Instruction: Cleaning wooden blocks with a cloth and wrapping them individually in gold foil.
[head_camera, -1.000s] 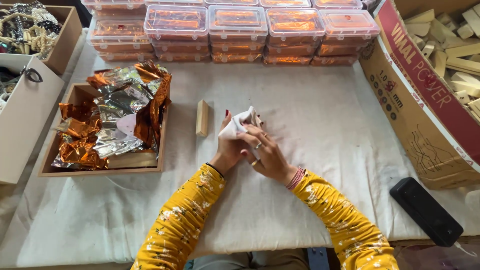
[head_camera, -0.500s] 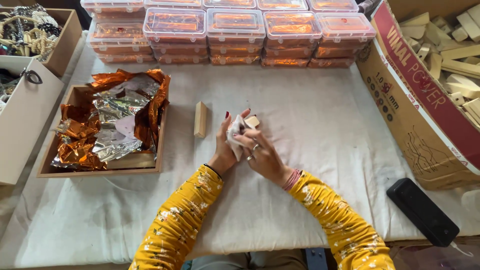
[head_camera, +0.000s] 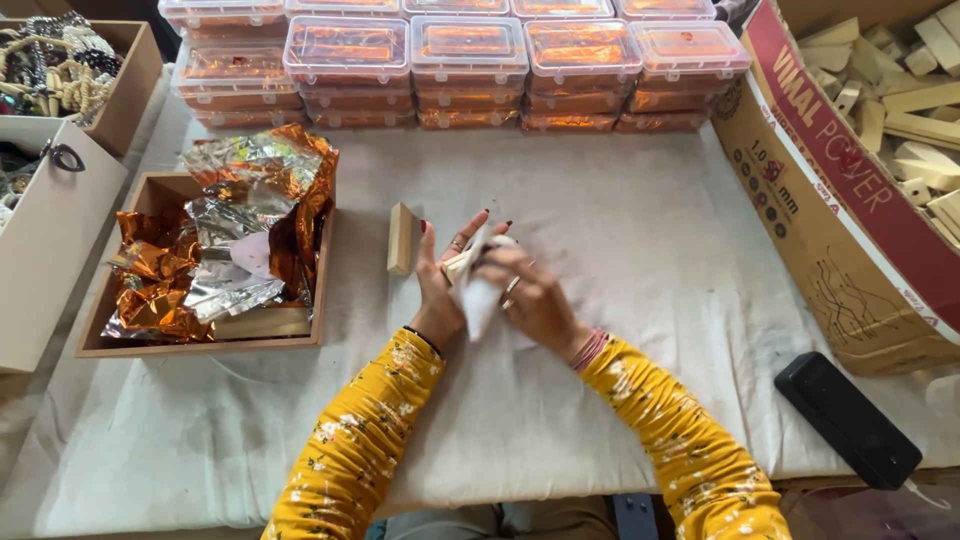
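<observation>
Holding a small wood block (head_camera: 456, 266) between both hands at the centre of the cloth-covered table (head_camera: 650, 240), the person works a white cloth (head_camera: 482, 295) against it. Left hand (head_camera: 440, 285) stands open, palm turned right, fingers spread upward, backing the block. Right hand (head_camera: 530, 295) is closed on the cloth, fingers curled, pressing it onto the block from the right. Only one pale end of the block shows, pointing left and slightly far; its long axis appears to run left-right across the palms, though the cloth hides most of it.

A second block (head_camera: 402, 238) lies on the table just left of the left hand, apart from it, long axis running near-far. The left hand is clearly the nearer to it.

Tray (head_camera: 200, 340) of foil sits farther left; lidded boxes (head_camera: 460, 60) line the far edge.
</observation>
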